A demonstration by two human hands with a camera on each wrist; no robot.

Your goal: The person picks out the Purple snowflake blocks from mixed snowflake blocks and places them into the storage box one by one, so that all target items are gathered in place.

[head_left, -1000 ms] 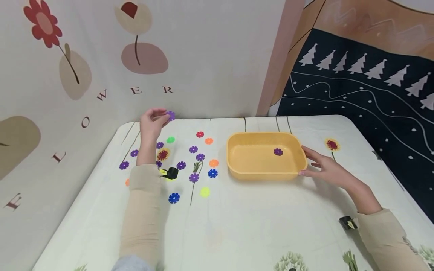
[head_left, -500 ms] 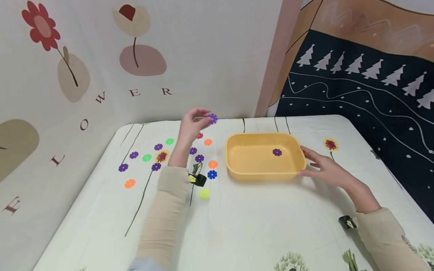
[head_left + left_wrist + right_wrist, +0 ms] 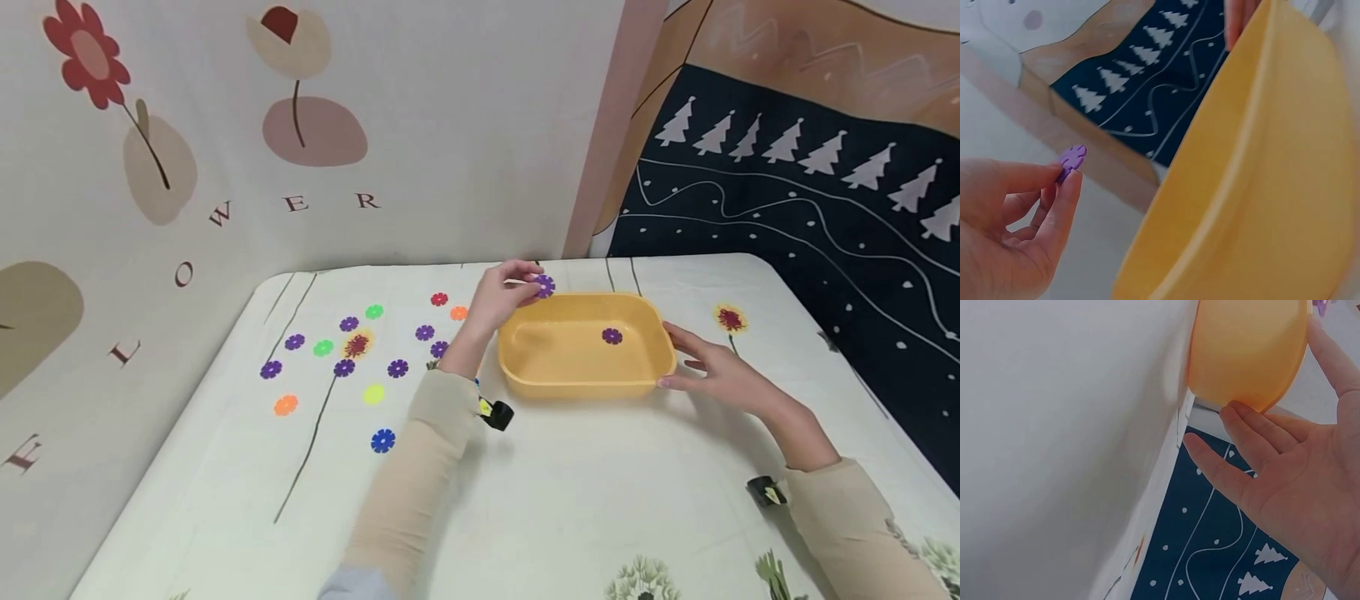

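My left hand (image 3: 501, 300) pinches a purple flower-shaped plastic disc (image 3: 544, 286) between thumb and fingertips. It holds the disc above the back left rim of a yellow plastic basin (image 3: 555, 390). In the left wrist view the disc (image 3: 1072, 161) appears nearly edge-on, apart from the basin wall (image 3: 1297, 156). Inside the basin lies another purple disc (image 3: 612, 336). My right hand (image 3: 716, 367) touches the basin's right end with spread, fairly straight fingers, as the right wrist view also shows the hand (image 3: 1291, 462) against the basin (image 3: 1247, 350).
Left of the basin, several more discs are scattered over the flower-printed tablecloth (image 3: 585, 492), among them an orange disc (image 3: 286, 406), a blue disc (image 3: 382, 441) and a red disc (image 3: 438, 299). The left forearm covers some of them. A pale printed wall cloth (image 3: 465, 167) hangs behind.
My left hand has carried the purple disc rightward, from above the scattered discs to the basin's back left rim. My right hand and the basin have stayed put.
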